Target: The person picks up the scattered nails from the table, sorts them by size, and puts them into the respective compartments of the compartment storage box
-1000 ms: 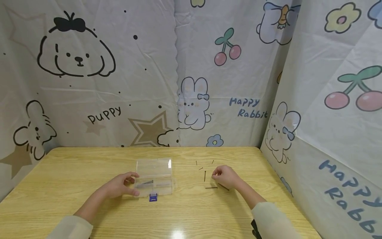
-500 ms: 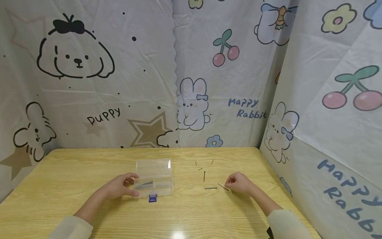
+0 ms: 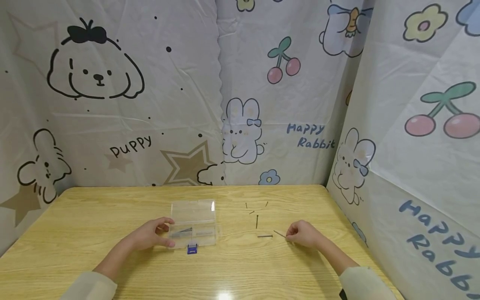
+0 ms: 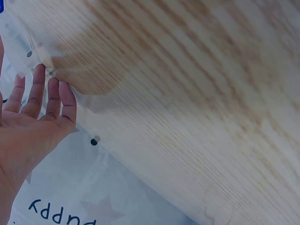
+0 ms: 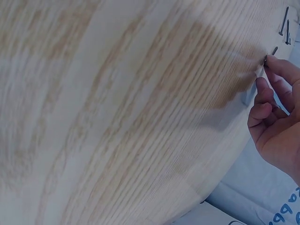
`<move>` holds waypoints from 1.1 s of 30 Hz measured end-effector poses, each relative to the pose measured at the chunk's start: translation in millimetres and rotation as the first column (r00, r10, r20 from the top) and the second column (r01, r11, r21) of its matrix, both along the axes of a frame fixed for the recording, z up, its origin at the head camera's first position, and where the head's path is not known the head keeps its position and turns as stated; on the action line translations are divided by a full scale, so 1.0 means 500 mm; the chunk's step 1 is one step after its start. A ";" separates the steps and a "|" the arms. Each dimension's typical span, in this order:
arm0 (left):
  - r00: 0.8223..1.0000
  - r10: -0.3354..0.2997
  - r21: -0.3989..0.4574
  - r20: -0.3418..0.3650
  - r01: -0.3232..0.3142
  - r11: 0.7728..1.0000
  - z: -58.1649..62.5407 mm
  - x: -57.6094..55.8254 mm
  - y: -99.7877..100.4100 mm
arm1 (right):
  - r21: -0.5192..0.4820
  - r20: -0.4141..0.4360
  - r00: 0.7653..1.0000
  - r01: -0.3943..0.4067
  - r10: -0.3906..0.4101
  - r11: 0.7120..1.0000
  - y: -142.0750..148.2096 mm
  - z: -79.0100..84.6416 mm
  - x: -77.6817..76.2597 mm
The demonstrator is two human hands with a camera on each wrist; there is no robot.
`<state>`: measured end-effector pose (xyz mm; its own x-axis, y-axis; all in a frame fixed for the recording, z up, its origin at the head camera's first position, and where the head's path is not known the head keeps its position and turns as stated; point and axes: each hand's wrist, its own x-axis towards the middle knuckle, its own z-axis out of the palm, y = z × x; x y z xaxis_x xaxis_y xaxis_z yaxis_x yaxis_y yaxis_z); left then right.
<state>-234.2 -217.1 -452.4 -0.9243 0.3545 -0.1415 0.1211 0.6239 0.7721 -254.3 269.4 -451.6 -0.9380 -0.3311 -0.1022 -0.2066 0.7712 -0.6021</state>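
Observation:
On the table, a clear plastic box [image 3: 206, 243] lies with its transparent lid [image 3: 193, 210] folded back and a blue latch [image 3: 192, 248] at its front. My left hand [image 3: 150, 234] rests at the box's left side, thumb by the front corner and fingertips by the back, fingers loosely bent. Dark nails [image 3: 183, 230] lie in the left compartment. Over to the right, my right hand [image 3: 304, 234] pinches one end of a dark nail [image 3: 279, 233] between thumb and index finger. The right wrist view shows this nail [image 5: 274, 50] tilted, its far end sticking out past the fingertips.
Left of the right hand lie two more long nails, one crosswise [image 3: 265, 236] and one pointing away [image 3: 257, 221]. Several tiny ones, including a short nail [image 3: 251, 212], lie behind them. A printed cloth [image 3: 150, 104] hangs along the table's back and right edges.
My right hand has moved right and slightly nearer, from beside the upright-lying nail to the slanted nail's end, which it now pinches. My left hand and the box stay put.

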 end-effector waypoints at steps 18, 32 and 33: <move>1.000 0.012 -0.002 0.003 -0.012 1.000 -0.001 -0.001 0.000 | 0.021 -0.088 0.995 0.051 -0.049 0.998 -0.002 0.002 -0.005; 1.000 0.024 -0.005 0.013 -0.024 1.000 0.003 0.004 0.001 | 0.010 -0.097 0.995 0.020 -0.019 1.000 -0.043 0.014 -0.020; 1.000 0.023 -0.003 0.013 -0.023 1.000 0.003 0.004 0.001 | 0.010 -0.095 0.995 0.017 -0.016 1.000 -0.046 0.014 -0.021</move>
